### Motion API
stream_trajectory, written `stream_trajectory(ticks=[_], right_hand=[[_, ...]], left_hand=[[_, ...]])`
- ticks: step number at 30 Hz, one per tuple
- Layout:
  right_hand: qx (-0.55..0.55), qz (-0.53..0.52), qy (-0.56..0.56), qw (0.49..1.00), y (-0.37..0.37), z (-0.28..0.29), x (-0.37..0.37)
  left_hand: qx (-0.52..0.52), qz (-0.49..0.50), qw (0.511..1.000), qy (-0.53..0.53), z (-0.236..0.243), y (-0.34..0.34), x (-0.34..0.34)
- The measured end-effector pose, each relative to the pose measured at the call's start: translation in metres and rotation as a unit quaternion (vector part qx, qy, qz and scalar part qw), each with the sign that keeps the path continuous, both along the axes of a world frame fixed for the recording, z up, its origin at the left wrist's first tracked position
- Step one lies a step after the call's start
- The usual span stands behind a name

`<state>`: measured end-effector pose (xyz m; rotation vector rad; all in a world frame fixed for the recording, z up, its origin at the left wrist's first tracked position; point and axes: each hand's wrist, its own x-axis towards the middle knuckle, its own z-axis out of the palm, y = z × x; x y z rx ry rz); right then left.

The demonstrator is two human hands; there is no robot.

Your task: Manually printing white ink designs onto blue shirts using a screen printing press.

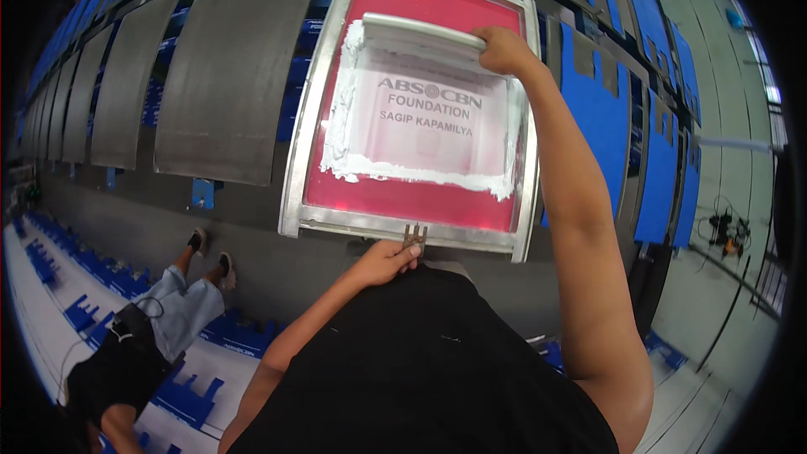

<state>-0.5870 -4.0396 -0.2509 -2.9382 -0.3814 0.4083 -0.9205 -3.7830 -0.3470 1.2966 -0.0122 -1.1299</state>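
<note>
A silkscreen frame (pixel 307 130) with silver metal edges and a red mesh (pixel 403 202) lies in front of me. Printed lettering shows through the pale middle of the mesh, and thick white ink (pixel 339 147) rings it on the left, near and right sides. My right hand (pixel 506 52) grips the right end of a long squeegee (pixel 420 30), which lies across the far part of the mesh. At the middle of the frame's near edge, my left hand (pixel 388 261) has its fingers closed on a small pronged metal bracket (pixel 414 238).
Grey flat boards (pixel 239 67) line the long table to the left. Blue cut-out fabric pieces (pixel 595 109) lie on boards to the right. Another person (pixel 172 307) is at the lower left, beside more blue pieces (pixel 189 391). Cables (pixel 727 227) lie on the floor at the right.
</note>
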Motion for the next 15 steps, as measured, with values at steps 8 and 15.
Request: stream_trajectory(ticks=[8, 15], right_hand=[[0.046, -0.002, -0.027, 0.999, 0.049, 0.002, -0.252], [0.041, 0.007, -0.037, 0.998, 0.03, 0.01, -0.249]], left_hand=[[0.038, 0.022, 0.999, 0.015, -0.011, -0.001, -0.002], [0.319, -0.131, 0.933, -0.102, -0.015, -0.012, 0.005]])
